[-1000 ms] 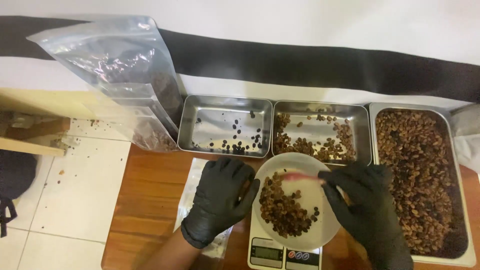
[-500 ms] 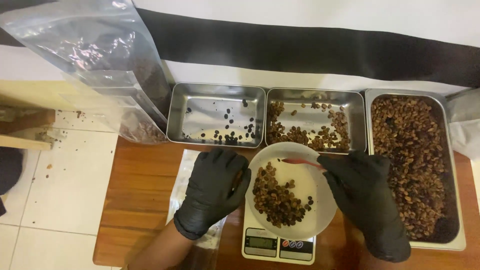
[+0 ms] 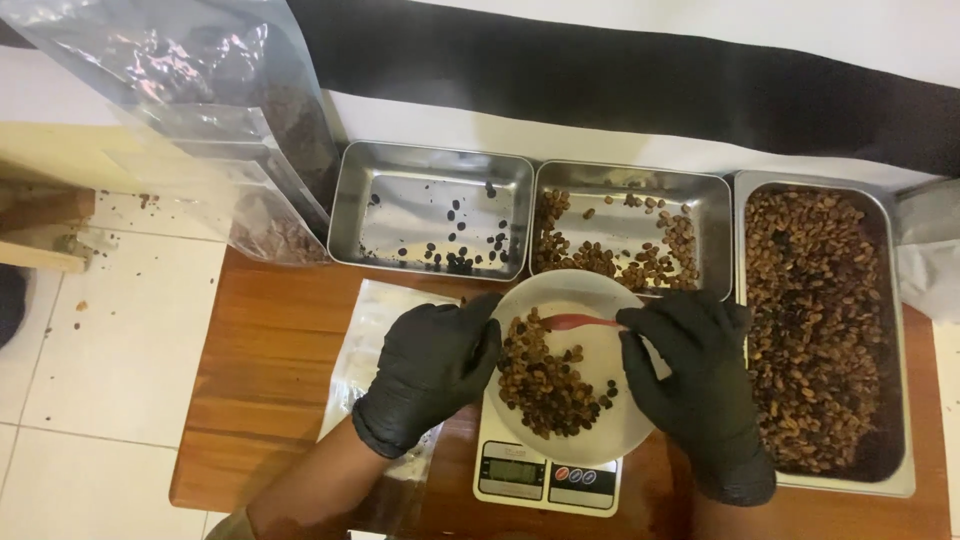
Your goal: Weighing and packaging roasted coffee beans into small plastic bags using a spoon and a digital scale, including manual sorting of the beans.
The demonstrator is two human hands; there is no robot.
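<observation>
- The white plate (image 3: 610,420) is round, smooth and shallow; it sits on a small white digital scale (image 3: 545,478) whose display end sticks out below the rim, near the front of the worktop (image 3: 270,370).
- A loose heap of brown, oval coffee beans (image 3: 545,380) covers the left half of the plate; the right half is mostly bare.
- The left hand (image 3: 435,365), in a matte black glove, curls over the plate's left rim with fingers bent and close together, touching the rim beside the beans.
- The right hand (image 3: 695,375), also black-gloved, pinches a thin red tool (image 3: 580,321) between thumb and fingers; the tool lies across the top of the plate, its tip over the beans.
- Three rectangular, shiny steel trays stand in a row behind the plate: the left tray (image 3: 350,215) holds a few dark beans, the middle tray (image 3: 715,215) a thin scatter of brown beans, and the larger right tray (image 3: 895,330) is nearly full.
- A flat clear plastic bag (image 3: 375,330) lies on the worktop under the left wrist.
- One large, crinkled clear bag (image 3: 200,120) stands at the upper left.
- The worktop is warm brown wood with visible planks.
</observation>
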